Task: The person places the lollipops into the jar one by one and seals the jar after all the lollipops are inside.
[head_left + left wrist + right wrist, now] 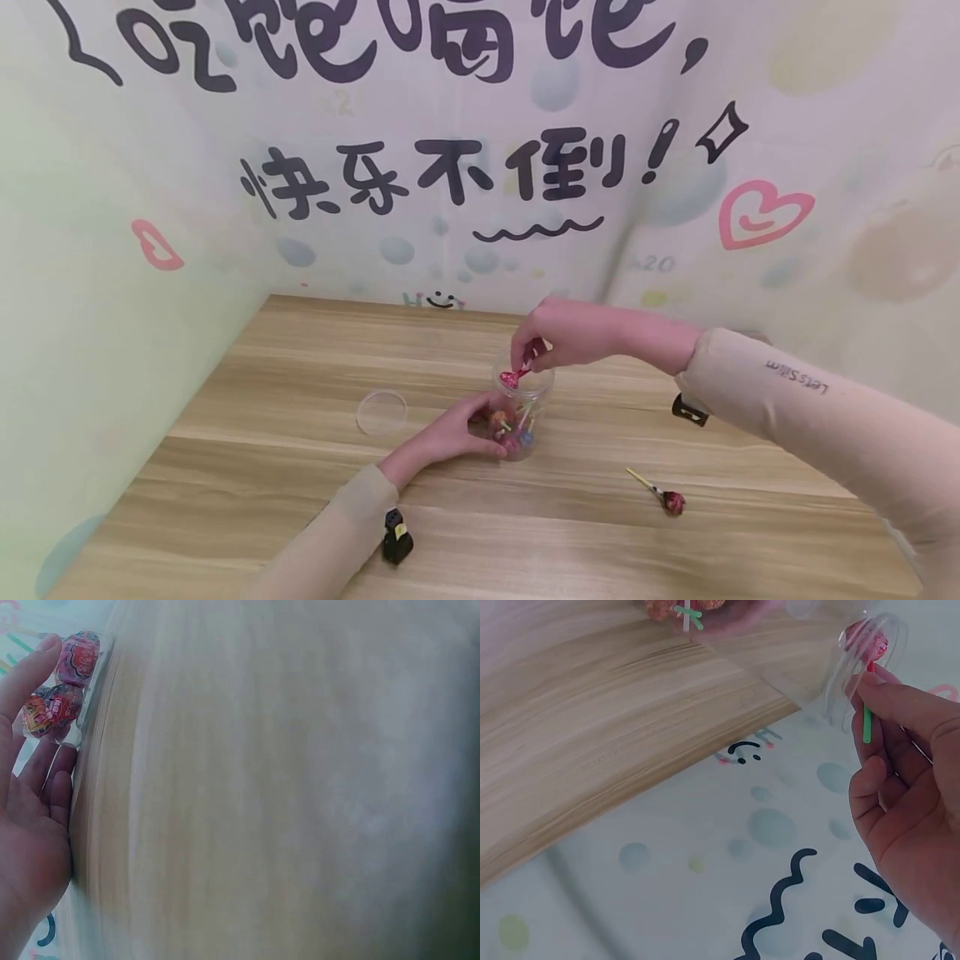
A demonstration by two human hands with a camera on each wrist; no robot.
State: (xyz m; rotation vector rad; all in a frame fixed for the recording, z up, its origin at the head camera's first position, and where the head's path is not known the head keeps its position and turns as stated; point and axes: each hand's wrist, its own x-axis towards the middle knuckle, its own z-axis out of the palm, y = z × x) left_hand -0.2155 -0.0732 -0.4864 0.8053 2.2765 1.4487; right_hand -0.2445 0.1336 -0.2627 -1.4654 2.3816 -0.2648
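Observation:
A clear plastic jar (pixel 546 400) stands on the wooden table with several wrapped lollipops (pixel 527 437) inside. My left hand (pixel 452 432) holds the jar low on its side, thumb and fingers around the wall. In the left wrist view, two wrapped candies (pixel 78 660) show through the plastic beside the thumb. Above the jar's mouth, my right hand (pixel 576 332) pinches a lollipop with a red wrapper (pixel 509 380) by its stick. The right wrist view shows its green stick end (pixel 867 726) below the fingertips and the candy head at the rim.
A round clear lid (pixel 382 412) lies left of the jar. Another lollipop (pixel 672 502), dark red with a yellow stick, lies to the right. Behind the table (pixel 525 550) hangs a printed wall sheet (pixel 360 250). Small black devices (pixel 397 537) sit at both wrists.

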